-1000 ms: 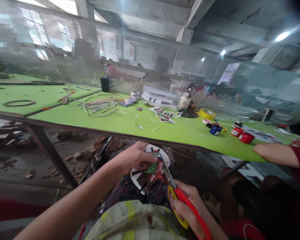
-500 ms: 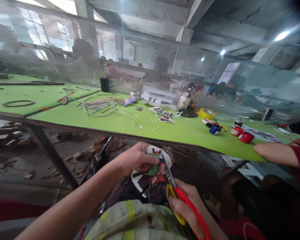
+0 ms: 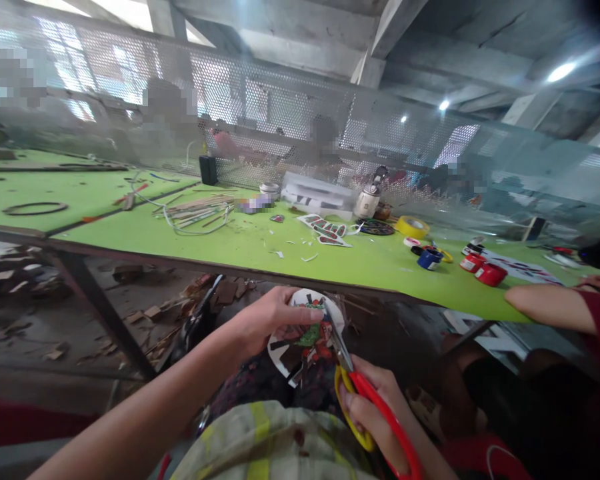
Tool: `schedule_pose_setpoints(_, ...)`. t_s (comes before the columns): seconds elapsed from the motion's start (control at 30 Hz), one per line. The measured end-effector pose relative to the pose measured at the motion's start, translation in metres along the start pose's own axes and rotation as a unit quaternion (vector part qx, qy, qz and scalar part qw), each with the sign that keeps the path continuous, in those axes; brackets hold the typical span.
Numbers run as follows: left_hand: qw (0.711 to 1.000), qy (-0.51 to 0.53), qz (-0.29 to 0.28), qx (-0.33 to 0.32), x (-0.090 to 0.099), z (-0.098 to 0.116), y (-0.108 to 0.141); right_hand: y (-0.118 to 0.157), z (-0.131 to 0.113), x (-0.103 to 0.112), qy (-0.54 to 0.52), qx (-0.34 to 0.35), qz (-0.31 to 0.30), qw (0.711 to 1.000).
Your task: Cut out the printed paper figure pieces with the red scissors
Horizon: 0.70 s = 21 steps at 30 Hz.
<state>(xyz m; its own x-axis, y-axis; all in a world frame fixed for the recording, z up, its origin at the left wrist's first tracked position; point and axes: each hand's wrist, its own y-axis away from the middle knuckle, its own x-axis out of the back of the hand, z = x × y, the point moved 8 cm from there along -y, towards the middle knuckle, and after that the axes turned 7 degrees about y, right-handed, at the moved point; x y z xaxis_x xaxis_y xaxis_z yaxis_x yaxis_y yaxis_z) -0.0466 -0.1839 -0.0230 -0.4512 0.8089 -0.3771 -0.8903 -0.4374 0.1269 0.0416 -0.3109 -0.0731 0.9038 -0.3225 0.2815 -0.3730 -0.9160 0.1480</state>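
Note:
In my left hand (image 3: 267, 319) is a rounded painted paper piece (image 3: 311, 337) with a white border and red, green and black patterning. Its upper left edge is pinched there, the thumb lying across its face. My right hand (image 3: 371, 421) grips scissors (image 3: 364, 385) with one red and one yellow handle, fingers through the loops. The scissor blades point up and away along the right side of the paper, over it. Whether the blades are fully closed on the paper is hard to make out. Both hands are above my lap, just below the table's front edge.
A green table (image 3: 360, 267) spans the front, with thin sticks (image 3: 200, 212), a patterned cutout (image 3: 325, 229), yellow tape (image 3: 413, 227), a blue jar (image 3: 430, 259) and red jars (image 3: 491, 274). Another person's arm (image 3: 550, 310) rests at right. Scraps (image 3: 153, 312) litter the floor at left.
The paper piece has turned and tilted slightly in my left hand, its lower tip shifting a little up and right. Both hands keep their holds, and the scissors have barely moved.

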Motion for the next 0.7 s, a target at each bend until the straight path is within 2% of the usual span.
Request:
schedule_pose_setpoints(0.1, 0.998, 0.062, 0.006, -0.023, 0.001, -0.01, 0.004, -0.002, 0.004, -0.001, -0.019, -0.004, 0.014, 1.0)
schedule_pose_setpoints(0.27, 0.985, 0.137, 0.103, -0.013, 0.008, -0.035, 0.009, -0.005, 0.008, -0.002, -0.008, -0.006, 0.048, 0.999)
schedule_pose_setpoints(0.4, 0.978, 0.15, 0.141, -0.023, 0.008, -0.035, 0.01, -0.005, 0.005, 0.0, 0.01, 0.004, 0.067, 0.998)
schedule_pose_setpoints(0.5, 0.982, 0.146, 0.12, -0.018, 0.006, -0.032, 0.007, -0.003, -0.002, 0.002, 0.019, 0.028, 0.058, 0.998)
schedule_pose_setpoints(0.6, 0.987, 0.136, 0.08, -0.016, 0.002, -0.027, 0.006, -0.001, -0.007, 0.004, 0.01, 0.02, 0.056, 0.998)
schedule_pose_setpoints(0.7, 0.99, 0.121, 0.063, -0.021, -0.002, -0.021, 0.006, 0.001, -0.015, 0.006, 0.01, 0.024, 0.066, 0.997)
